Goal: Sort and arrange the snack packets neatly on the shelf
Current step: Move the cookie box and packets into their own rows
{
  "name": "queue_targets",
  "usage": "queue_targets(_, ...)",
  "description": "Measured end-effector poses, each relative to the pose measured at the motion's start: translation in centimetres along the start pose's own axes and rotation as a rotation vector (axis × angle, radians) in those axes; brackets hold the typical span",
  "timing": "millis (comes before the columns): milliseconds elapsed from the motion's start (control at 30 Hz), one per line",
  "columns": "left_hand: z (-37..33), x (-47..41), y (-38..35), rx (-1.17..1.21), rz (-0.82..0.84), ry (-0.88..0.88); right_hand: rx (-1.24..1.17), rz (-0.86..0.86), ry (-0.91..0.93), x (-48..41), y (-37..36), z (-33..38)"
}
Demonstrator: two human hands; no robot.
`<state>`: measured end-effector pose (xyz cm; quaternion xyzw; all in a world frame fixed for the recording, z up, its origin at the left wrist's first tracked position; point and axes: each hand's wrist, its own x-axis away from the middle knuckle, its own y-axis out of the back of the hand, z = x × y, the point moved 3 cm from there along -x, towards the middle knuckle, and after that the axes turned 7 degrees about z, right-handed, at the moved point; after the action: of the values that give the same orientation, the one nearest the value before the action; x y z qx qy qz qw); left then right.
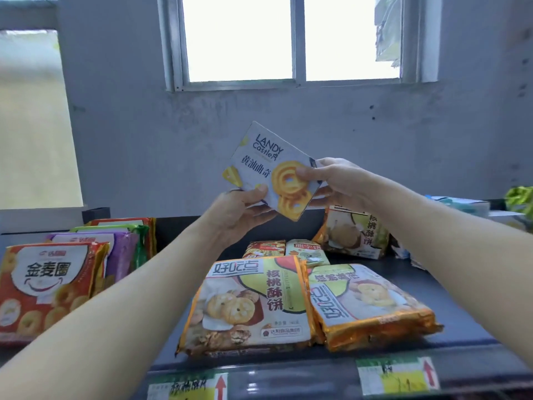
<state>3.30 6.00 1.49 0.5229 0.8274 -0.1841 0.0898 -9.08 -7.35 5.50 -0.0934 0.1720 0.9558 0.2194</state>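
Note:
A white cookie box [269,166] printed with yellow butter cookies is held tilted in the air above the dark shelf [450,301]. My left hand [239,215] grips its lower left corner, thumb on the front. My right hand [337,183] pinches its right edge. Below on the shelf lie two walnut-biscuit packets, one facing me [248,304] and one turned sideways [369,304]. A third such packet [352,232] leans at the back right. Two small packets [288,249] lie behind the front pair.
At the left, a row of upright packets [49,284] stands, red-orange in front, purple and green behind. Price labels [398,376] run along the shelf's front edge. A grey wall and a window [294,39] rise behind. Boxes and a green packet [519,197] sit far right.

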Motion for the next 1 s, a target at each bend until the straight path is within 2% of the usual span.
queue_targets(200, 1.3, -2.0, -2.2, -0.091, -0.107, 0.044, 0.132, -0.247, -0.052, 4.0, 5.3, -0.2)
queue_targets(433, 2.8, -4.4, -8.3, -0.293, 0.051, -0.006, 0.225, -0.409, 0.019, 8.3, 11.1, -0.3)
queue_targets(633, 4.5, -6.2, -12.7, -0.362, 0.095, -0.017, 0.284, -0.416, 0.027, 10.8, 15.1, -0.9)
queue_targets(1000, 7.3, -6.5, -16.6, -0.447, 0.01, 0.04, 0.3, -0.191, -0.067, 10.7, 19.5, -4.4)
